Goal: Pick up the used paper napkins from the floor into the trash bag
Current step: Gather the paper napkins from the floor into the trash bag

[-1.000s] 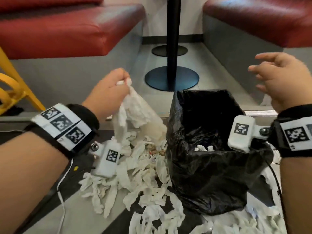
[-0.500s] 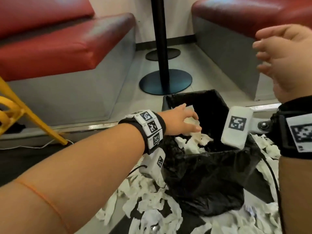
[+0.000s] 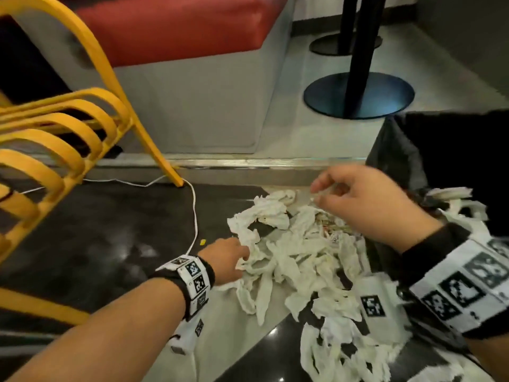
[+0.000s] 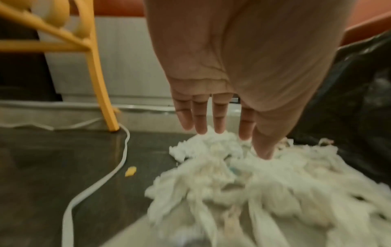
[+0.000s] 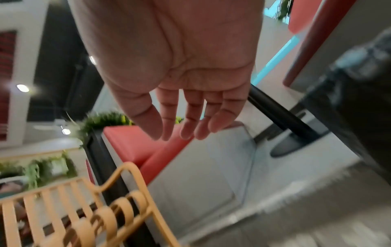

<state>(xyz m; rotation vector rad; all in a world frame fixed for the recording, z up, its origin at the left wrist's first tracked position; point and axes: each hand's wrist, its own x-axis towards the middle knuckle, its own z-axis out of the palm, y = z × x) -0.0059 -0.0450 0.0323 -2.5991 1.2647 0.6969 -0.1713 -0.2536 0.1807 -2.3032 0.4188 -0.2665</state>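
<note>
A heap of crumpled white paper napkins point(image 3: 297, 252) lies on the floor left of the black trash bag point(image 3: 446, 150). My left hand point(image 3: 234, 260) is down at the heap's left edge, fingers straight, their tips touching the napkins point(image 4: 222, 150); it holds nothing. In the left wrist view the left hand point(image 4: 220, 132) shows its fingers point(image 4: 201, 122) spread over the pile. My right hand point(image 3: 358, 197) hovers above the heap near the bag, fingers loosely bent and empty. The right wrist view shows the right hand point(image 5: 180, 133) relaxed with nothing in it.
A yellow metal chair point(image 3: 68, 125) stands at the left, its leg on the dark floor beside a white cable point(image 3: 194, 213). Red benches point(image 3: 176, 26) and a black table post with a round base point(image 3: 358, 95) lie beyond. More napkins point(image 3: 344, 351) spread toward me.
My left hand left the trash bag's mouth without the napkins it carried and came down to the floor heap. My right hand dropped from beside the bag to above the pile.
</note>
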